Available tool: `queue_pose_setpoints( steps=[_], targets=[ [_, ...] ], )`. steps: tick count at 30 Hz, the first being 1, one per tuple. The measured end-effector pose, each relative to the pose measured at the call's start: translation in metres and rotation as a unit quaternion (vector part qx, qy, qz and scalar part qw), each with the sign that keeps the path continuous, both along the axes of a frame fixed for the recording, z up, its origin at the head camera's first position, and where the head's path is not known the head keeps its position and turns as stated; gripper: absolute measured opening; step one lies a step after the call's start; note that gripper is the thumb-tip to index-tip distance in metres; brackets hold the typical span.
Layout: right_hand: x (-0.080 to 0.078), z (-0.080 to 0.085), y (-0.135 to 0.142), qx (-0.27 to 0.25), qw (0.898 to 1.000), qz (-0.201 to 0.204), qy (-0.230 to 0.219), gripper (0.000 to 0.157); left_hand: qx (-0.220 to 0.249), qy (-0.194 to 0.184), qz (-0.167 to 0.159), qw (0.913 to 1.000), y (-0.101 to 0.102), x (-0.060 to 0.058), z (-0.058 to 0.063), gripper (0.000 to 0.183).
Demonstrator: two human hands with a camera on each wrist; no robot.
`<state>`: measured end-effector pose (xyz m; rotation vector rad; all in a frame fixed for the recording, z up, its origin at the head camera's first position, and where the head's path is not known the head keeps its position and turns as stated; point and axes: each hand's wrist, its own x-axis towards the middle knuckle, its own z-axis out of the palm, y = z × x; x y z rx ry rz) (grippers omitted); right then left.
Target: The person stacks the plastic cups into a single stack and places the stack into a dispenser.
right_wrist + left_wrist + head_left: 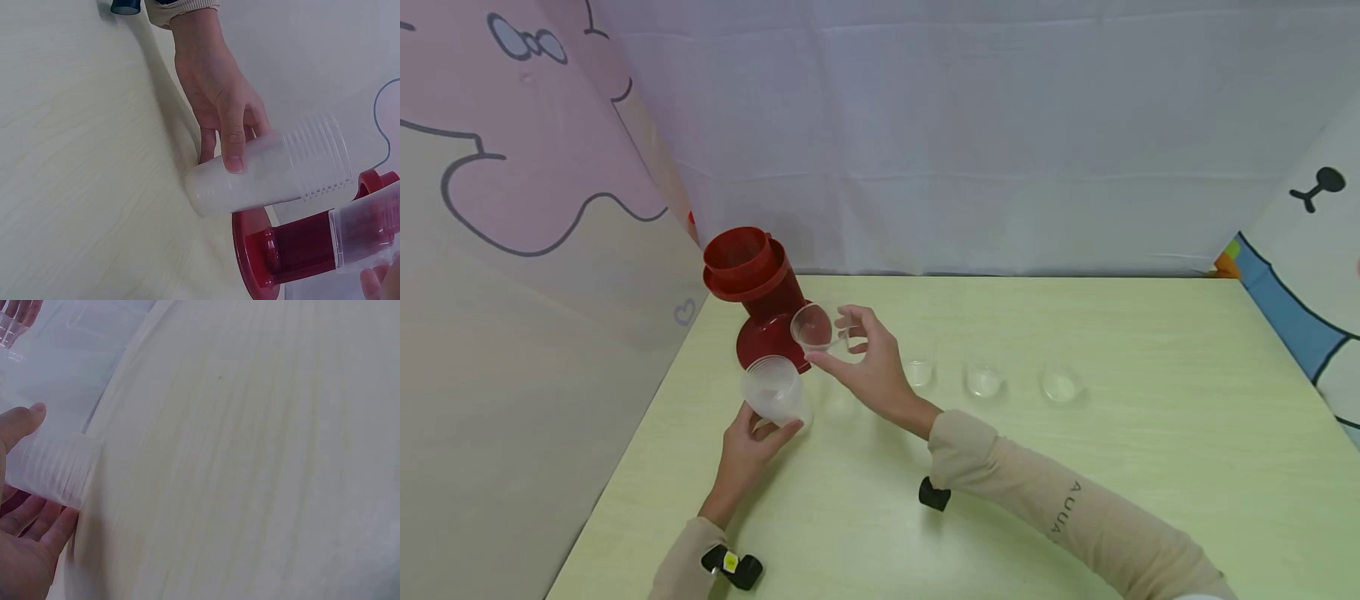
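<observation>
My left hand (752, 446) grips a nested stack of clear plastic cups (772, 390) near its base, thumb on one side and fingers on the other. In the right wrist view the stack (269, 169) is tilted, its ridged rims toward the red holder (303, 247). My right hand (876, 367) pinches a single clear plastic cup (812, 327) between thumb and fingers, tipped with its mouth to the left. That cup overlaps the base of the red holder (767, 292) in the head view. At the left wrist view's edge, the stack (56, 465) lies between thumb and fingers.
To the right of my right hand, clear cups stand in a row on the pale wooden table (1150, 483), including a middle cup (983, 381) and a far-right cup (1062, 385). A white cloth (1000, 142) hangs behind the table; a printed curtain (550, 333) borders the left.
</observation>
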<state>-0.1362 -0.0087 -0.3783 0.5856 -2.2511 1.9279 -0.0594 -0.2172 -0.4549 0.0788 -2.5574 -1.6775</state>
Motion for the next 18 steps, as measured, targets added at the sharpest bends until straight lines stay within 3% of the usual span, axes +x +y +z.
queue_pose_setpoints(
  steps=[8, 18],
  targets=[
    [-0.001, 0.003, 0.0, -0.006, 1.0, 0.002, 0.008, 0.061, -0.007, 0.002, 0.008, 0.9999, -0.011, -0.006, -0.024, 0.07],
    [-0.001, 0.008, 0.001, -0.007, 1.0, 0.006, 0.02, 0.062, -0.004, 0.011, 0.01, 0.9999, -0.011, -0.006, -0.027, 0.07]
  ],
)
